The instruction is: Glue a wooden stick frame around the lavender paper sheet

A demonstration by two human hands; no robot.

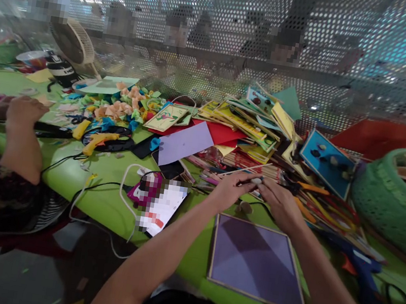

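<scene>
Fingertips of my left hand (231,190) and my right hand (280,200) meet over the far part of the green table. Pinched between them is a small pale grey piece (257,180) that looks like a pebble; my fingers partly cover it. Just below my hands lies a purple card (255,263) edged with thin wooden sticks, flat near the table's front edge. A small brownish lump (244,208) rests between my hands and that card. Bundled thin sticks (250,166) lie right behind my fingers.
A phone (165,207) and magenta case (146,188) lie left, with cables. A blue glue gun (364,272) and green basket (396,198) stand right. Behind are piled cards (246,120) and a loose purple sheet (186,143). Another person's hands (20,110) are far left, near yellow-handled glue guns (100,142).
</scene>
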